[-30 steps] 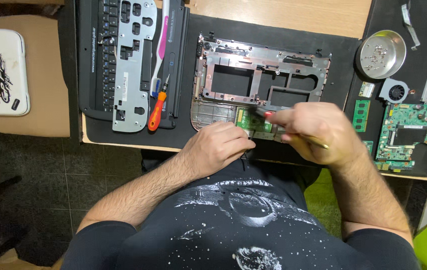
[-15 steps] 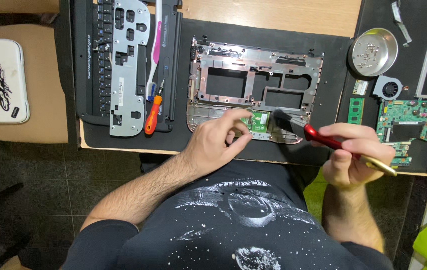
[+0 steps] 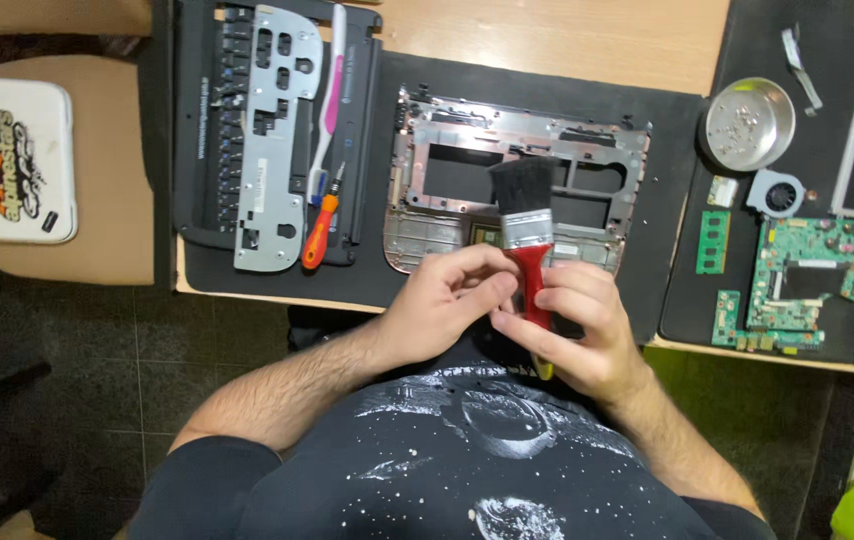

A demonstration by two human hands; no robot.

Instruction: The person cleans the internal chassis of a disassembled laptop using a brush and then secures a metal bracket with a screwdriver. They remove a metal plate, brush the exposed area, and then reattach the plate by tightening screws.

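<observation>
My right hand (image 3: 579, 325) grips the red handle of a flat paintbrush (image 3: 524, 190). Its black bristles point away from me, over the lower middle of a bare silver laptop chassis (image 3: 417, 220) that lies on a black mat (image 3: 667, 230). My left hand (image 3: 442, 300) meets the right one at the table's near edge, its fingertips pinched on the same handle just below the metal ferrule. A small dark part (image 3: 487, 236) shows on the chassis just above my left fingers.
On the left lie a keyboard under a metal plate (image 3: 272, 130), an orange screwdriver (image 3: 319, 232) and a pink toothbrush (image 3: 332, 90). On the right are a metal bowl of screws (image 3: 747, 122), a fan (image 3: 775, 192), a memory stick (image 3: 713, 241) and a green motherboard (image 3: 807, 285).
My right hand has swung the brush from pointing sideways at the right to upright over the chassis. My left hand has drawn back from the chassis and closed on the handle.
</observation>
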